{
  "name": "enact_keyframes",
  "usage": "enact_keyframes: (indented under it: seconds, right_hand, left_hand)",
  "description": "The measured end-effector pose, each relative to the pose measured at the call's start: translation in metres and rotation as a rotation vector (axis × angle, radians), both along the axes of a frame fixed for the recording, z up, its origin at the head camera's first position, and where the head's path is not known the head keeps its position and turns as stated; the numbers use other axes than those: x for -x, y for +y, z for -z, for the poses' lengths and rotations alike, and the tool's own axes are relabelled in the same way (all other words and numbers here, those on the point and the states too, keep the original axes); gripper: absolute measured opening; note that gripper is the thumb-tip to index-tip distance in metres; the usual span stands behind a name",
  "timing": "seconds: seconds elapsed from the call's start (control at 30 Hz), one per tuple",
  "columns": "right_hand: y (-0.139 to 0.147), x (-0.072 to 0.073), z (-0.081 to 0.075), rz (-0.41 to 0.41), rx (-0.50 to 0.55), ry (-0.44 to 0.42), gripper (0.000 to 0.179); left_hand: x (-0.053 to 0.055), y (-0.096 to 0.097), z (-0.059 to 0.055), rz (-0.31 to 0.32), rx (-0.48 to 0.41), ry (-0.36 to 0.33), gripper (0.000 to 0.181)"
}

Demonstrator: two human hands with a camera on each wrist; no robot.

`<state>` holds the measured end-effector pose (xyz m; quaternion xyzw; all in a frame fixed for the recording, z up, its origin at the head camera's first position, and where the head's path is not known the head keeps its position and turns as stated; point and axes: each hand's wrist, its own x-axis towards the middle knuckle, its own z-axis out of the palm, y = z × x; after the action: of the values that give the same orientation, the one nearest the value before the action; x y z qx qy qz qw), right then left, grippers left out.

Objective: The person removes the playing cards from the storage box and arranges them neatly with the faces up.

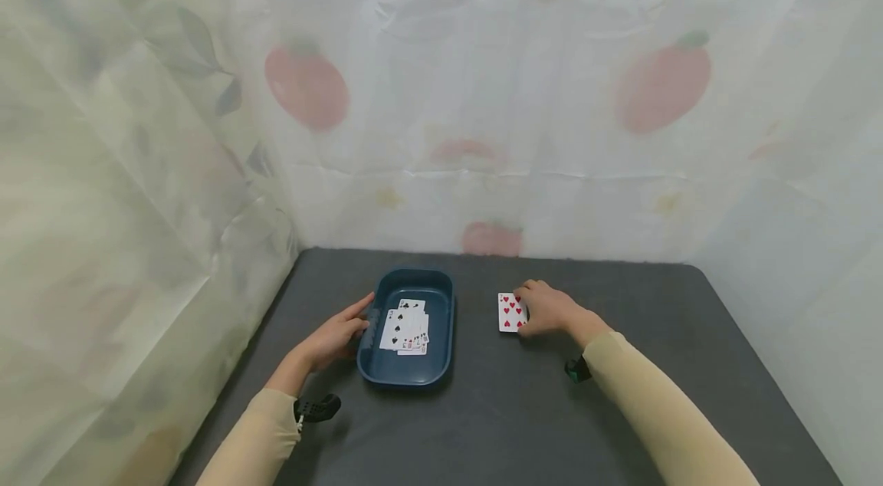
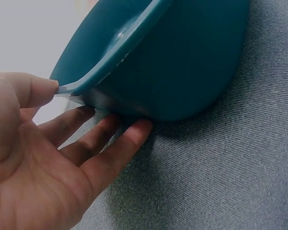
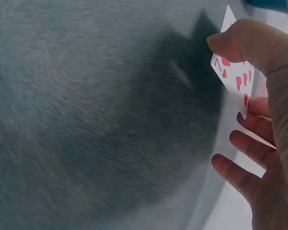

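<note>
Thumb and fingertips of the right hand [image 1: 552, 310] pinch a seven of hearts [image 1: 508, 312], which shows just left of that hand; whether the card touches the dark tabletop [image 1: 497, 417] beneath it, I cannot tell. Farther left of the same hand, apart from the card, sits a blue tray [image 1: 407, 371]. The left hand [image 1: 331, 340] grips the tray's left side, thumb at the rim and fingertips against the outer wall. Overlapping playing cards [image 1: 398, 329] lie inside the tray, right of the left hand.
</note>
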<state>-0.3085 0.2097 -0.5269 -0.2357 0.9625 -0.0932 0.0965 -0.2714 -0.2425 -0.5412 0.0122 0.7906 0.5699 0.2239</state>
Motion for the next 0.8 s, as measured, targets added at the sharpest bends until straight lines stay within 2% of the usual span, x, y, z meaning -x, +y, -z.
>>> enact_keyframes:
  seconds: [0.2, 0.5, 0.8]
  right_hand:
    - [-0.001, 0.0, 0.012, 0.02, 0.027, -0.026, 0.071]
    - [-0.004, -0.002, 0.014, 0.039, 0.013, -0.046, 0.07]
    - [-0.003, -0.003, 0.013, 0.068, 0.047, -0.068, 0.074]
  left_hand:
    - [0.003, 0.001, 0.001, -0.008, -0.002, -0.006, 0.061]
    - [0.001, 0.0, 0.0, -0.004, -0.001, -0.006, 0.062]
    - [0.002, 0.001, -0.001, -0.005, -0.015, -0.011, 0.061]
